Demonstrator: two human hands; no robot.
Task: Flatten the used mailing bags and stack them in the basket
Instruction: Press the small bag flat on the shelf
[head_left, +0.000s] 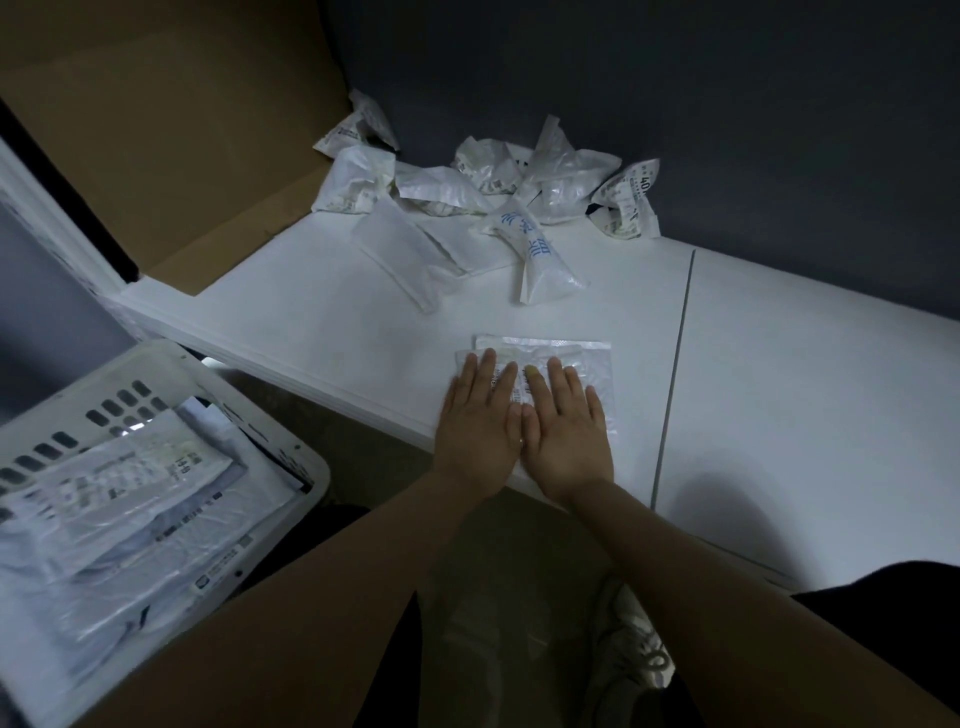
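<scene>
A white mailing bag (571, 349) lies flat near the front edge of the white table (779, 364). My left hand (475, 421) and my right hand (566, 426) press down on it side by side, fingers straight and spread. A white slotted basket (171, 364) stands at the lower left, holding several flattened bags (130, 493). A heap of crumpled mailing bags (493, 182) sits at the back of the table; one with blue print (535, 249) lies nearest.
An open cardboard box (182, 130) stands at the back left beside the heap. A dark wall runs behind the table. A seam (675, 374) crosses the tabletop to the right of my hands. My shoes (639, 654) show on the floor below.
</scene>
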